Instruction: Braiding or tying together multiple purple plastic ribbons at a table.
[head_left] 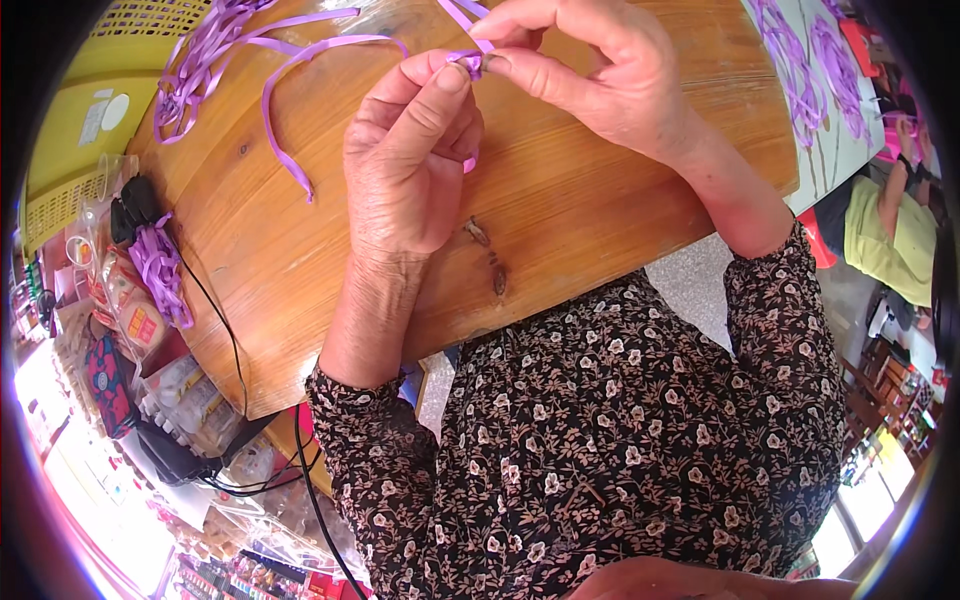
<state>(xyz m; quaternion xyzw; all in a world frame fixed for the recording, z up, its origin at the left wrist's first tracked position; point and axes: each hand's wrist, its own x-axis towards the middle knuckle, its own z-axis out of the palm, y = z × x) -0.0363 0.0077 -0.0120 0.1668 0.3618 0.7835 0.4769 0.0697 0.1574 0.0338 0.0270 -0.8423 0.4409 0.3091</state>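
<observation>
Pinching a small purple ribbon fold (470, 63) between them, the left hand (408, 160) and right hand (590, 75) meet over the far part of the wooden counter (560, 220). Both grips are closed on it, thumb against forefinger. The ribbon's long tail (300, 60) runs leftward from the pinch, curling toward a loose ribbon heap (195, 70).

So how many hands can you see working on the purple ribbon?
2. The left hand pinches the purple ribbon from below, over the wooden table; the right hand pinches it from above. No other hand touches it.
</observation>
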